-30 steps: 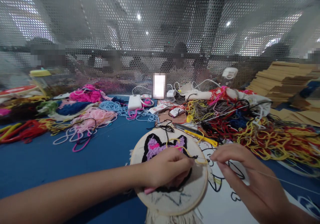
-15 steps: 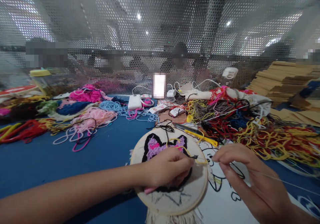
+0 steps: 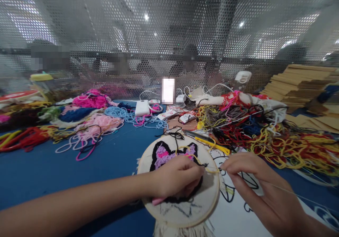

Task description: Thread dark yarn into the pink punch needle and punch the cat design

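Note:
My left hand (image 3: 178,178) is closed above a round embroidery hoop (image 3: 209,191) of pale cloth. A pink-handled punch needle (image 3: 158,201) lies in its grip, the handle end showing at the lower left of the fist. Beyond the knuckles, a thin shiny shaft and yellow yarn (image 3: 212,171) reach toward my right hand (image 3: 254,180). My right thumb and forefinger pinch at that spot; a fine pale thread (image 3: 286,188) trails from this hand to the right. On the cloth is a black-edged animal head (image 3: 161,156) with purple and pink loops, partly hidden by my left hand.
Beneath the right hand lies a drawing sheet (image 3: 230,216). A yellow cutter (image 3: 215,146) is behind the hoop. Tangled yarn heaps (image 3: 288,147) spread to the right, pink yarn (image 3: 97,122) to the left. Brown cardboard (image 3: 299,85) is stacked at back right, before a perforated screen (image 3: 169,29).
My right hand has moved slightly left, its fingertips closer to the left fist. The left hand and hoop have hardly moved.

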The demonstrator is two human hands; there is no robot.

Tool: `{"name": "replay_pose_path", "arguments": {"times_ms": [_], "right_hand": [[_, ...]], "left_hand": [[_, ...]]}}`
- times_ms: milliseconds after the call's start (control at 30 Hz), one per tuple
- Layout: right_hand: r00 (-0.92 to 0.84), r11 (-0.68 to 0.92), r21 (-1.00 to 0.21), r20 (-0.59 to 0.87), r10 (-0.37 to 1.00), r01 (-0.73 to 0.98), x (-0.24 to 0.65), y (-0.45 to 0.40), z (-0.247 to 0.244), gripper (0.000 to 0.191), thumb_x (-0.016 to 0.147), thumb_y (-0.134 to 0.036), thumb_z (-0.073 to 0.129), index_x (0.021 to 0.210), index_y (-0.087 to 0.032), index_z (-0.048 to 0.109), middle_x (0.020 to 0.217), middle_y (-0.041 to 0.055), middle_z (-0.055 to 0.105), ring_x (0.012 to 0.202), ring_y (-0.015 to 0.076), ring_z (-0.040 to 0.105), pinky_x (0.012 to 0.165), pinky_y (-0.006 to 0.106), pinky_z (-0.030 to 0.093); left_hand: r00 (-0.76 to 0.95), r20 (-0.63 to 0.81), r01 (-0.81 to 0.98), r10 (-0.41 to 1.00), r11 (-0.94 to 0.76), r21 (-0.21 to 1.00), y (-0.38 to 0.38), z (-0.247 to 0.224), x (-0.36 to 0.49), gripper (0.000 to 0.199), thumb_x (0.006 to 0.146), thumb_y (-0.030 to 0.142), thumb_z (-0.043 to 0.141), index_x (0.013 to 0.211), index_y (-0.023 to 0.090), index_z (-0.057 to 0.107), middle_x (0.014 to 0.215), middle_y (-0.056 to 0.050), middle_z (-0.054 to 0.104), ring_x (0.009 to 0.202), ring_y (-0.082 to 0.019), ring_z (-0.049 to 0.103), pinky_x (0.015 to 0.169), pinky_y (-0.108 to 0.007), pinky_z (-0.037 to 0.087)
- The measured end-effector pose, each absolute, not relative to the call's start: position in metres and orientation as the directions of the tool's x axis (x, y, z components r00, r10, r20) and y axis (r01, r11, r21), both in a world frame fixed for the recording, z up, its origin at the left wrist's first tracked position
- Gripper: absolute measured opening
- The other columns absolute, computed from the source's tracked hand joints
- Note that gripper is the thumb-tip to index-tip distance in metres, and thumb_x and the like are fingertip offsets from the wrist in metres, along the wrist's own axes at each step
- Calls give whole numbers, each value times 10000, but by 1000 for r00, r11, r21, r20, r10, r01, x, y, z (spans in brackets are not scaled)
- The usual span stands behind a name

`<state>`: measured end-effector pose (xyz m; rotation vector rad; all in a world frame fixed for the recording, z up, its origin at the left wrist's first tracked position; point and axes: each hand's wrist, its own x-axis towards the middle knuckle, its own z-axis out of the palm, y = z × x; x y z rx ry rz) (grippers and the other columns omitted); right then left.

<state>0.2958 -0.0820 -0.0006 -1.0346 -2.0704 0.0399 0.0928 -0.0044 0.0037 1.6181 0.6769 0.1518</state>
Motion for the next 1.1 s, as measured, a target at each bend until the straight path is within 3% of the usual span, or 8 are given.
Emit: {"name": "replay_pose_path", "arguments": {"times_ms": [467, 1100], "right_hand": [[-331, 643, -310, 657, 677, 700, 296, -84, 2, 232, 819, -56, 465, 999, -203, 477, 928, 34, 560, 933, 161, 517, 839, 286, 388], [-345, 670, -357, 647, 680, 651, 296, -85, 0, 257, 815, -49, 465, 1014, -210, 475, 928, 35, 559, 934, 163, 517, 838, 293, 407]], "left_hand": [[819, -282, 341, 499, -29, 940, -3, -1, 91, 459, 871, 424, 336, 497, 168, 414, 436, 35, 411, 327, -59, 325, 307, -186, 237], [814, -285, 344, 506, -24, 939, -3, -2, 90, 465, 865, 444, 341, 504, 163, 425, 436, 30, 421, 319, -57, 325, 313, -188, 255]]}}
